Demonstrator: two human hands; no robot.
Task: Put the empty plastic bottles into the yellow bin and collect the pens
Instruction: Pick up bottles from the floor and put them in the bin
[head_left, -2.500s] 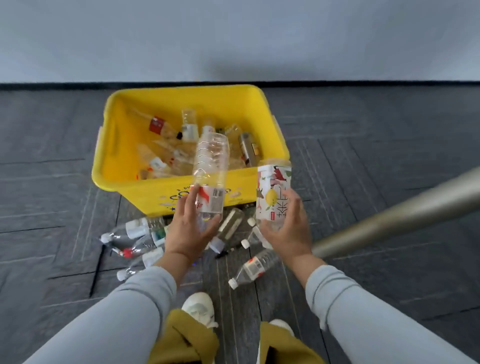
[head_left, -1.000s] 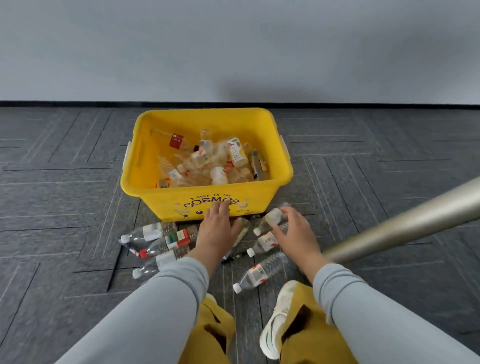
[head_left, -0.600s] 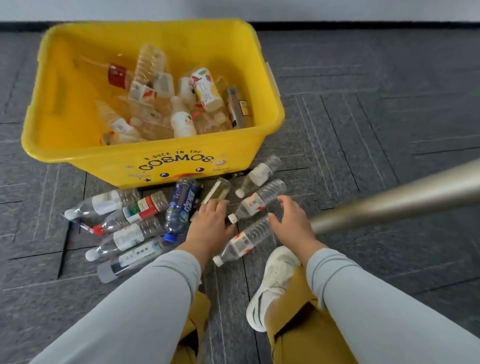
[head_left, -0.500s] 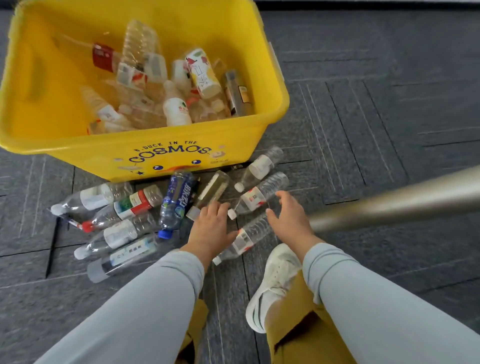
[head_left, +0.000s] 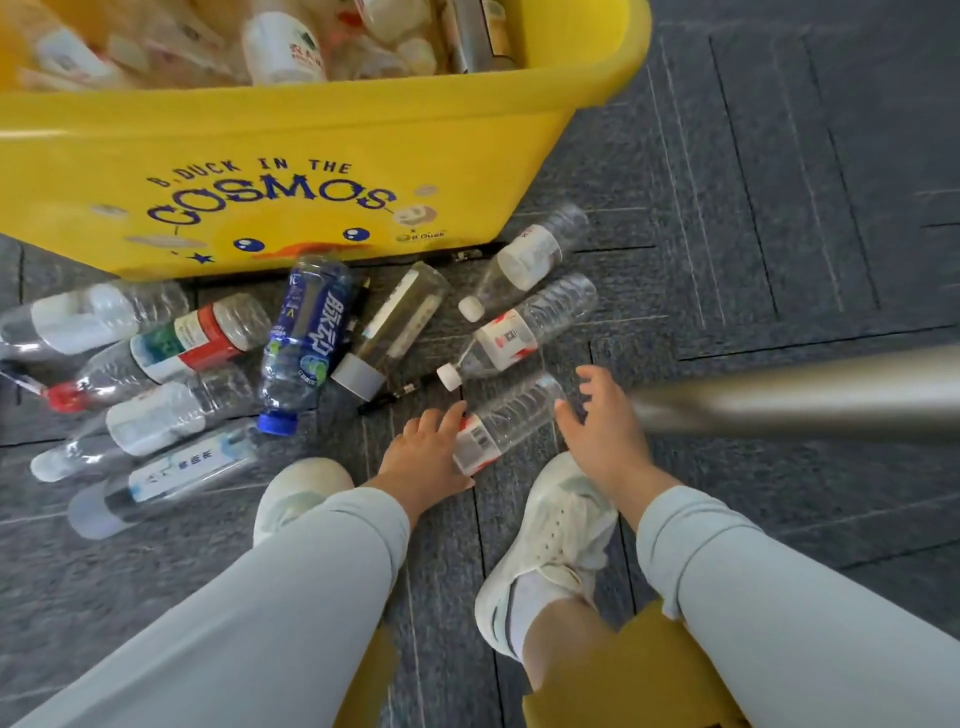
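The nearest clear bottle (head_left: 511, 418) lies on its side on the carpet (head_left: 779, 260) before the yellow bin (head_left: 311, 135), its label end bracketed by the left hand (head_left: 428, 457), though a closed grip cannot be confirmed. The right hand (head_left: 605, 431) is spread open beside its base. Empty thin plastic is judged light, slick and easily dented, so the stiffer neck or labelled middle is favoured.

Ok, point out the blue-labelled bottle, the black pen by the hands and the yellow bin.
blue-labelled bottle (head_left: 306, 332), head view, on its label.
black pen (head_left: 395, 396), head view, mid-barrel.
yellow bin (head_left: 467, 156), head view, bare front wall.
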